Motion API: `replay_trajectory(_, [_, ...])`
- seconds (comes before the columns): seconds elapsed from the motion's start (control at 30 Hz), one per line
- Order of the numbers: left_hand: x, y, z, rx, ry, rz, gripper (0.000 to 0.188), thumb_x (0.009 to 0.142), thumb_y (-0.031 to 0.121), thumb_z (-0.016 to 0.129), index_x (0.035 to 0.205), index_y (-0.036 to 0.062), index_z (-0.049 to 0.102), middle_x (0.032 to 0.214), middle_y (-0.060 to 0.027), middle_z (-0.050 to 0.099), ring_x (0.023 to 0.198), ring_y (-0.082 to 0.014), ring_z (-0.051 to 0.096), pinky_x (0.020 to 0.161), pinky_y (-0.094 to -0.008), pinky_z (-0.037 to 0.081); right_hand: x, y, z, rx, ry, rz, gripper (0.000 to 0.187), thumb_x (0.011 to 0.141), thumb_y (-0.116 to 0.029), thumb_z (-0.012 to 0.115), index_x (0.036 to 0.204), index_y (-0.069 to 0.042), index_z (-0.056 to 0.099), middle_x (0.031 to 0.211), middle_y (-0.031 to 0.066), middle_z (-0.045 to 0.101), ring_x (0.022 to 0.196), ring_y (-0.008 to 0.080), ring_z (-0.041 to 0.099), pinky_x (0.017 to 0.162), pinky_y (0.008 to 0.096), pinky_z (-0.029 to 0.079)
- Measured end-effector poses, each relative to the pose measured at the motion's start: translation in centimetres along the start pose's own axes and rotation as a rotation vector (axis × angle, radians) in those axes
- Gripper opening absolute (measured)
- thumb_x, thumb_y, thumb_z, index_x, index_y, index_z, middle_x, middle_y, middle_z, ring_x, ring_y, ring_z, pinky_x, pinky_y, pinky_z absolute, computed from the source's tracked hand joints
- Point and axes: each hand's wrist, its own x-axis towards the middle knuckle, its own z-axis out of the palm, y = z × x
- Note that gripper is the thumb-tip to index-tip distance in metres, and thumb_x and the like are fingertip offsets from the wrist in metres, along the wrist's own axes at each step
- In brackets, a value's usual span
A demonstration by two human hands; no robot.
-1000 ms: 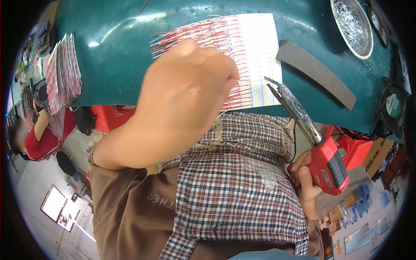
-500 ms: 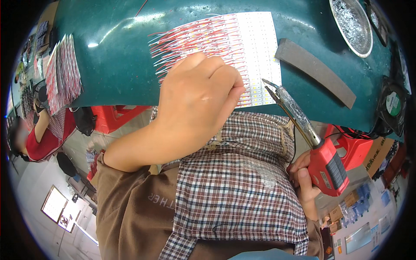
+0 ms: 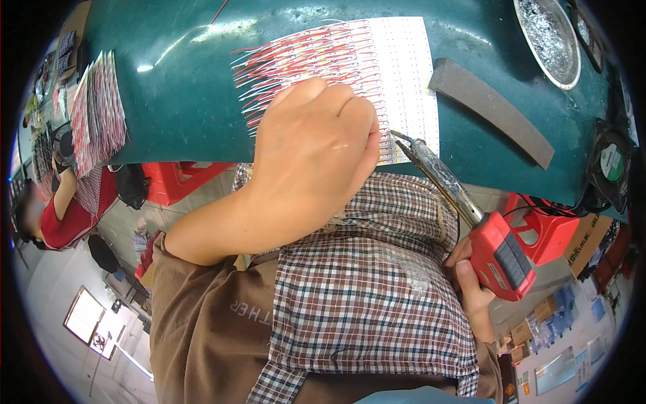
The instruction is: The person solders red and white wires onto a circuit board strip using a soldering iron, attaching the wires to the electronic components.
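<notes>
On the green tabletop lies a white LED board (image 3: 407,60) with rows of small chips. Red and white wires (image 3: 289,60) fan out from its rows toward the left. My left hand (image 3: 316,138) is closed over the lower part of the board, thumb and fingers pressed together; whatever they pinch is hidden beneath. With my right hand (image 3: 473,283) I grip a soldering iron (image 3: 501,259) by its red and black handle. Its tip, with a thin metal tube alongside, is over the board's lower rows, just right of my left fingers.
A curved dark grey bar (image 3: 491,111) lies right of the board. Beyond it stand a metal bowl (image 3: 548,44) of silvery scraps and a black fan (image 3: 609,161). At left hang wired strips (image 3: 97,111), near a co-worker in red (image 3: 60,215). Red stools (image 3: 178,183) stand below the table (image 3: 168,101).
The soldering iron has moved left, its tip now close to my left fingers. My left hand has shifted slightly, still closed above the board.
</notes>
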Motion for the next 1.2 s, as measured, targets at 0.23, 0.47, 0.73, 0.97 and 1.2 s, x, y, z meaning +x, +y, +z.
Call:
replay_trajectory(0.23, [0.1, 0.2, 0.0, 0.007, -0.006, -0.017, 0.017, 0.066, 0.002, 0.071, 0.073, 0.0094, 0.058, 0.067, -0.0008, 0.054, 0.063, -0.0197, 0.053, 0.057, -0.0332, 0.040, 0.4, -0.7, 0.6, 0.001, -0.003, 0.020, 0.023, 0.083, -0.019, 0.063, 0.086, 0.000, 0.050, 0.070, 0.0116, 0.053, 0.065, 0.0166, 0.050, 0.060, 0.0266, 0.041])
replay_trajectory(0.47, [0.1, 0.2, 0.2, 0.011, 0.005, -0.007, 0.017, 0.066, 0.002, 0.071, 0.072, 0.0097, 0.057, 0.065, -0.0008, 0.053, 0.063, -0.0197, 0.052, 0.056, -0.0333, 0.040, -0.1, -0.4, 0.6, 0.021, 0.065, 0.001, 0.022, 0.084, -0.018, 0.062, 0.084, -0.001, 0.049, 0.071, 0.0112, 0.055, 0.057, 0.0117, 0.047, 0.054, 0.0240, 0.039])
replay_trajectory(0.73, [0.1, 0.2, 0.1, 0.017, 0.002, 0.000, 0.018, 0.065, 0.002, 0.071, 0.073, 0.0097, 0.057, 0.066, -0.0011, 0.052, 0.062, -0.0202, 0.052, 0.056, -0.0335, 0.040, 0.0, -0.4, 0.5, 0.000, 0.051, -0.012, 0.023, 0.085, -0.020, 0.062, 0.082, -0.001, 0.049, 0.071, 0.0105, 0.056, 0.049, 0.0079, 0.041, 0.050, 0.0217, 0.037])
replay_trajectory(0.97, [0.1, 0.3, -1.0, -0.063, 0.085, 0.033, 0.016, 0.069, -0.001, 0.070, 0.079, 0.0071, 0.061, 0.073, -0.0039, 0.058, 0.063, -0.0206, 0.055, 0.057, -0.0323, 0.042, 0.1, -0.9, 0.1, -0.006, 0.053, 0.000, 0.025, 0.085, -0.022, 0.062, 0.081, -0.001, 0.050, 0.069, 0.0094, 0.055, 0.047, 0.0079, 0.040, 0.047, 0.0215, 0.035])
replay_trajectory(1.2, [-1.0, 0.1, -0.1, -0.132, 0.068, 0.009, 0.014, 0.071, 0.000, 0.071, 0.083, 0.0049, 0.064, 0.073, -0.0060, 0.058, 0.064, -0.0226, 0.057, 0.055, -0.0329, 0.044, 0.0, -0.8, 0.2, 0.014, 0.069, -0.065, 0.025, 0.085, -0.023, 0.062, 0.083, 0.000, 0.052, 0.069, 0.0088, 0.055, 0.048, 0.0083, 0.040, 0.048, 0.0216, 0.035])
